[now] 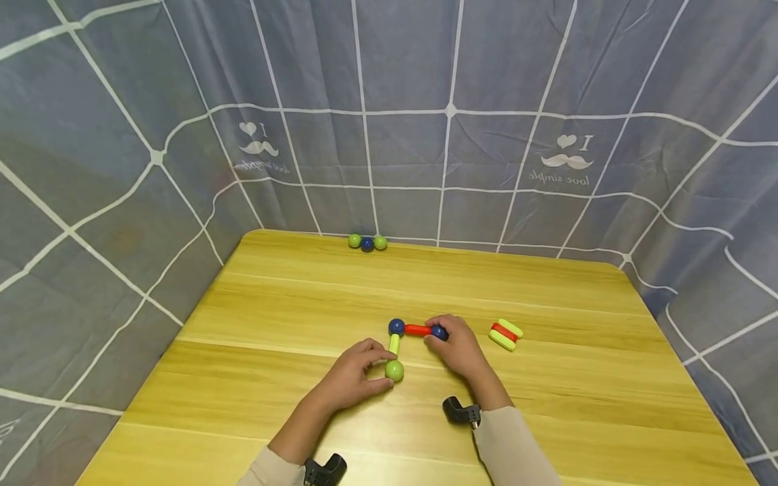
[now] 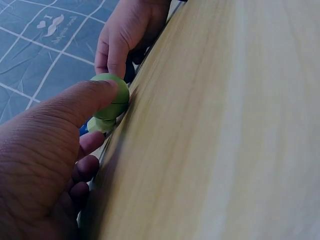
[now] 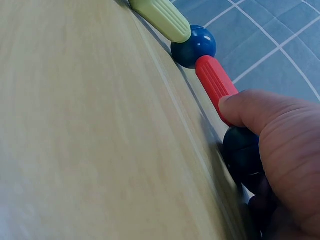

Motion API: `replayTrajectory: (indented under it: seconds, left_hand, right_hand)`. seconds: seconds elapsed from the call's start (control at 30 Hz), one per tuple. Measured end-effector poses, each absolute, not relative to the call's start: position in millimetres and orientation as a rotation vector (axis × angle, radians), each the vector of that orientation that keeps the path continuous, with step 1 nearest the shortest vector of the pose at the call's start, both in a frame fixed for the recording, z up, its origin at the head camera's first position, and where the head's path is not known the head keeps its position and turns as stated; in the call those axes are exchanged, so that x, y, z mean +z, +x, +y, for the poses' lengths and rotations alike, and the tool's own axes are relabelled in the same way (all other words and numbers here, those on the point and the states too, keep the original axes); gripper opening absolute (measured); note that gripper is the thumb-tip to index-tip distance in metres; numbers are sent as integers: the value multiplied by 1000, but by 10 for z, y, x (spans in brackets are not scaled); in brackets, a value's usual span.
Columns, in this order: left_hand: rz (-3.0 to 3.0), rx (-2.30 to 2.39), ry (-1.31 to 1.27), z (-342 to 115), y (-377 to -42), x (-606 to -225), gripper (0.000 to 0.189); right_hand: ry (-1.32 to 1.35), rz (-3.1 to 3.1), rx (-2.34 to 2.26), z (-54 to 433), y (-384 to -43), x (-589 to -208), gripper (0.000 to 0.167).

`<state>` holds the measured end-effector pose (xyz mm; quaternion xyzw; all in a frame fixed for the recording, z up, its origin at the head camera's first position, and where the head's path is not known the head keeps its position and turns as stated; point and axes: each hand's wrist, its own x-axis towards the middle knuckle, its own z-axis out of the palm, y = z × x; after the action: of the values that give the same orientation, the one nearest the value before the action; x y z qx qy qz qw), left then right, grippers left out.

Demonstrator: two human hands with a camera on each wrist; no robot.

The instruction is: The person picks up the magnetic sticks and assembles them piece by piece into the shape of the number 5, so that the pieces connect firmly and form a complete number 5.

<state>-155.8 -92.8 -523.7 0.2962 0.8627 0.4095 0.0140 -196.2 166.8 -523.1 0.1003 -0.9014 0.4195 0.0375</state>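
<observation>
On the table lies an L-shaped chain of toy rods and balls. Its corner is a blue ball [image 1: 397,327], joined to a yellow-green rod [image 1: 394,345] and a red rod [image 1: 417,330]. At the near end of the yellow-green rod is a green ball [image 1: 394,370], which my left hand [image 1: 355,378] pinches, thumb on the ball [image 2: 112,95]. My right hand [image 1: 457,344] grips the second blue ball [image 1: 439,333] at the red rod's right end. The right thumb lies along the red rod [image 3: 216,85] in the right wrist view; its other fingers are mostly hidden.
To the right of my right hand lie several loose rods side by side, yellow-green [image 1: 502,339] and red [image 1: 504,331]. Two green balls with a blue ball [image 1: 367,244] between them sit at the table's back edge. A grey gridded curtain [image 1: 407,148] surrounds the wooden table [image 1: 292,304].
</observation>
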Motion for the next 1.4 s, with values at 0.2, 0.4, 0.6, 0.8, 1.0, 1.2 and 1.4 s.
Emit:
replayTrajectory:
  seconds: [0.2, 0.4, 0.6, 0.8, 1.0, 1.2, 1.4]
  left_hand:
    - [2684, 1280, 920, -928, -1560, -5243, 33]
    - [2690, 1286, 929, -919, -1560, -5225, 33]
    - [2697, 1299, 918, -907, -1563, -5205, 38]
    - [2709, 1309, 922, -906, -1568, -5201, 39]
    - [2709, 1321, 950, -912, -1566, -5213, 33]
    - [2705, 1300, 974, -921, -1570, -5225, 32]
    - [2679, 1310, 1002, -937, -1573, -5221, 29]
  right_hand:
    - [323, -2763, 1255, 1669, -1967, -5233, 18]
    - [315, -2766, 1246, 1677, -1959, -5231, 16]
    - [313, -2764, 1242, 1670, -1961, -5221, 16]
    - [315, -2764, 1232, 1671, -1975, -5229, 16]
    - [326, -2766, 1232, 1674, -1985, -5231, 17]
    - [323, -2757, 1262, 1670, -1966, -5219, 18]
    - [327, -2767, 1256, 1662, -1965, -5217, 25]
